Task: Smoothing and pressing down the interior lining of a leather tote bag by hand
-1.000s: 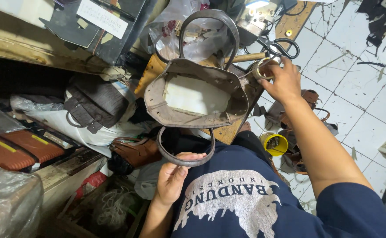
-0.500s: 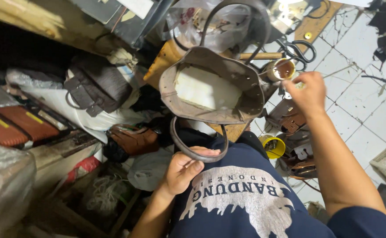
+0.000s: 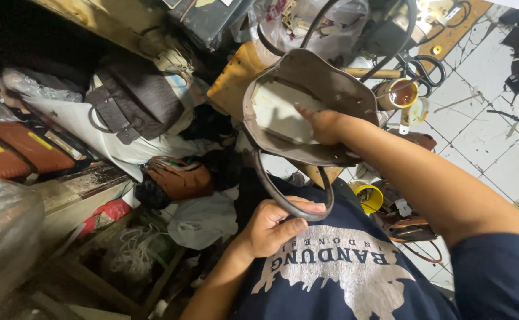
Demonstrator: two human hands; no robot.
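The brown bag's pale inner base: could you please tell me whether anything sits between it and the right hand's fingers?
Nothing visible does. The right hand already reaches into the open brown bag, its fingers on the pale inner base. The left hand grips the lower handle.

Around the open handbag (image 3: 307, 106): a glue tin (image 3: 397, 93) and scissors (image 3: 422, 70) lie to its right, a satchel (image 3: 135, 101) well left, a yellow cup (image 3: 371, 198) below it.

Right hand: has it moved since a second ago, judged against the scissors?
Yes. The right hand has left the spot beside the scissors and glue cup and come back to the open brown bag, fingers now reaching inside its mouth.
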